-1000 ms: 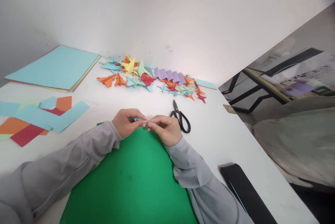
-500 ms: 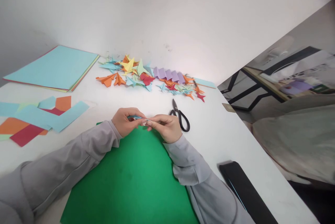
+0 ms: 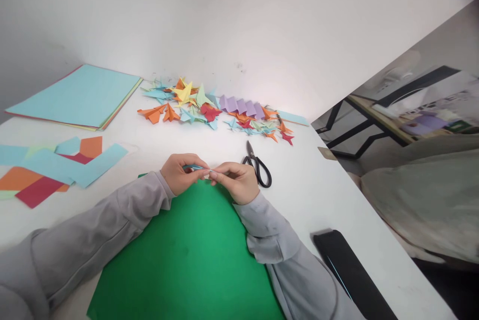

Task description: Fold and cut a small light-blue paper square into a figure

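My left hand (image 3: 180, 174) and my right hand (image 3: 238, 183) meet above the far edge of a large green sheet (image 3: 187, 260). Both pinch a small light-blue folded paper piece (image 3: 198, 168) between their fingertips; most of it is hidden by the fingers. Grey sleeves cover both arms. Black scissors (image 3: 257, 166) lie on the white table just right of my right hand.
A heap of folded paper shapes (image 3: 209, 109) in several colours lies at the back by the wall. A stack of coloured sheets (image 3: 78, 95) sits back left, paper offcuts (image 3: 56, 167) at the left. A black flat object (image 3: 348, 275) lies front right near the table edge.
Hardly anything differs; the hands stay together on the small paper piece, with only slight finger shifts.
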The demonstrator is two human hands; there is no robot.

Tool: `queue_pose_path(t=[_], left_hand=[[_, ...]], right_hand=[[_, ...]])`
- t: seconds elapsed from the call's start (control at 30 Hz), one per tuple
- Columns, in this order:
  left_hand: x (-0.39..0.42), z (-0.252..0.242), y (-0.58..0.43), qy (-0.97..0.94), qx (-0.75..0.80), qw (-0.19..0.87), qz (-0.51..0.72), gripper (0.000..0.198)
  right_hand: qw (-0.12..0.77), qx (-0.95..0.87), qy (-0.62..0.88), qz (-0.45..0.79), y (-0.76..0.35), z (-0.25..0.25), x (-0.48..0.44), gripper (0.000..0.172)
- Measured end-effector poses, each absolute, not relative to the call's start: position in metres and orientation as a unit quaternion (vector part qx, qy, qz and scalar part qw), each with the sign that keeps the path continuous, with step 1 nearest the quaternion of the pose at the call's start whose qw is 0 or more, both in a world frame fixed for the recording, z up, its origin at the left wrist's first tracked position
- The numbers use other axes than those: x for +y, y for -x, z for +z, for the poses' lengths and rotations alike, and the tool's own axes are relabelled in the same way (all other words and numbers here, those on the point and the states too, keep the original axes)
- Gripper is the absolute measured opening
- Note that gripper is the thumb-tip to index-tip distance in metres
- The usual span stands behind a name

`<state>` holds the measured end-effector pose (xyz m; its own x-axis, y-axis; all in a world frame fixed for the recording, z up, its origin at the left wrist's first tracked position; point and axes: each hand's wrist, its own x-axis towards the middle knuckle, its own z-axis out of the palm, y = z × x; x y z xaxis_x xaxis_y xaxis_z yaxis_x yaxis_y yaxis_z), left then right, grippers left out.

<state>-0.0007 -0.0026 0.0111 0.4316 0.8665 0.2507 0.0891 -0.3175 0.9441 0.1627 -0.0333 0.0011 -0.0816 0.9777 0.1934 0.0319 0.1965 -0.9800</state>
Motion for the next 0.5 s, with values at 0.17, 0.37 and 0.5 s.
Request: queue_pose_path(t=[0.17, 0.37, 0.5], left_hand=[[-0.003, 0.013, 0.002, -0.706, 0.342, 0.481, 0.391, 0.014], [0.0, 0.005, 0.001, -0.663, 0.362, 0.521, 0.398, 0.021], [-0.001, 0.004, 0.001, -0.689, 0.334, 0.512, 0.39, 0.017]], right_hand=[[0.524, -0.567, 0.437, 0.461, -0.164, 0.001, -0.032, 0.008], [0.542, -0.561, 0.44, 0.445, -0.166, 0.0, -0.031, 0.009], [0.514, -0.595, 0.427, 0.447, -0.166, -0.003, -0.032, 0.013]])
